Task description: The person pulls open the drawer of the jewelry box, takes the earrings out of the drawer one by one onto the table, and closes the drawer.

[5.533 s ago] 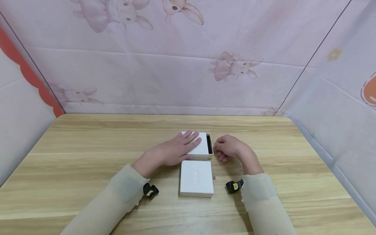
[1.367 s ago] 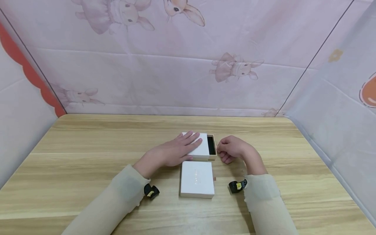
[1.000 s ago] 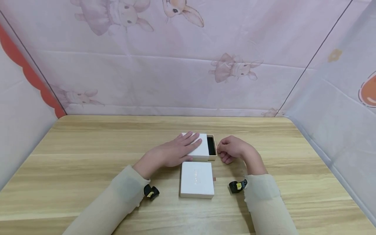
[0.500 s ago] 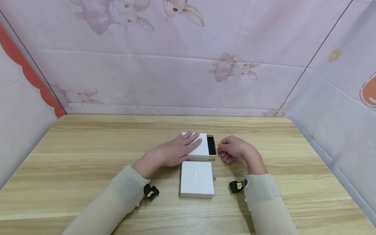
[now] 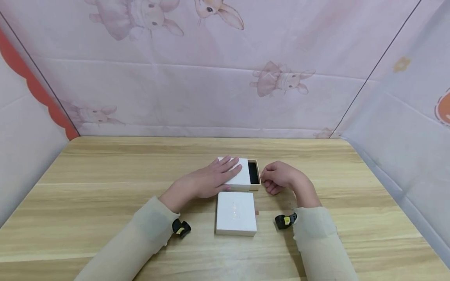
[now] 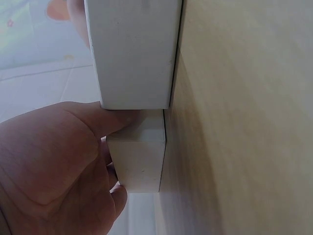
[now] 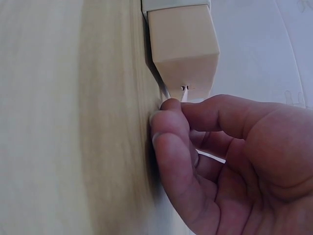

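And the drawer [image 7: 183, 36] is further out now than it was a few seconds ago, a wider strip of its black interior [image 5: 253, 173] on show, though the last half second has brought barely a creep. That reads as a slow pull partway done, with most of it sheathed yet. The right grip [image 5: 277, 176] is pinching the pale ribbon tab [image 7: 184, 95], thumb against finger; the left grip [image 5: 211, 182] clasps nothing, its fingers spread flat on the white sleeve [image 5: 242, 178], thumb down the near side. The whole box sits flat on the desk [image 5: 140, 164], just beyond a second white box [image 5: 235, 214] (closed, this one, a small tab poking from its right side). Looks tidy too: clean white sleeve, cream-tan drawer, square corners, ribbon coming through a little slot.
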The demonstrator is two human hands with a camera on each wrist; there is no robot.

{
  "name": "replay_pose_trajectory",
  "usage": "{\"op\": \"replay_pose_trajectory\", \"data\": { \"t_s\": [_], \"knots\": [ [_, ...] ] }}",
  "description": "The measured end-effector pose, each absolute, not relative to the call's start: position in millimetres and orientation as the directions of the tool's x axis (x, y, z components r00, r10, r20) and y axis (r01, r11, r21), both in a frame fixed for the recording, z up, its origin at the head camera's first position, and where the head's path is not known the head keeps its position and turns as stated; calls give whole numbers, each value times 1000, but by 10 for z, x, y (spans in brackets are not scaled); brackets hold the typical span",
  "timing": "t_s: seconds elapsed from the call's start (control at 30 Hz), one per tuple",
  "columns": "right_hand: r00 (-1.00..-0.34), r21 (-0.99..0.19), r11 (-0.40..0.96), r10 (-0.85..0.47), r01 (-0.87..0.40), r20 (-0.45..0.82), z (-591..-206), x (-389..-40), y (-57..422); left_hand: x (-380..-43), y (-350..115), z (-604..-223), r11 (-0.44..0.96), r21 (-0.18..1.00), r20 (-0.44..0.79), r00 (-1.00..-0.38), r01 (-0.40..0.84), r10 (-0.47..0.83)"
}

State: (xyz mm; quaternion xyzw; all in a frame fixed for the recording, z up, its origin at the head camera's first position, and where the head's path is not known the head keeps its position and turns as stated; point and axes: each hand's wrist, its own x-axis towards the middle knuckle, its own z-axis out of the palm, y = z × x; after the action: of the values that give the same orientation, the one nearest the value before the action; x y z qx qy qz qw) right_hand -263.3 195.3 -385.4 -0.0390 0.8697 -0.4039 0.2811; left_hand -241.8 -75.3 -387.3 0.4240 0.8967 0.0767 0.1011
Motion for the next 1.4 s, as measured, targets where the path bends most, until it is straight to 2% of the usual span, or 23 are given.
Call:
{"op": "replay_pose_trajectory", "data": {
  "t_s": [1.4],
  "knots": [
    [-828,-724,665,-294,183,-478,-3866,-2659,2040,-2416,-752,-3853,621,218,-119,-611,753,783]
  ]
}}
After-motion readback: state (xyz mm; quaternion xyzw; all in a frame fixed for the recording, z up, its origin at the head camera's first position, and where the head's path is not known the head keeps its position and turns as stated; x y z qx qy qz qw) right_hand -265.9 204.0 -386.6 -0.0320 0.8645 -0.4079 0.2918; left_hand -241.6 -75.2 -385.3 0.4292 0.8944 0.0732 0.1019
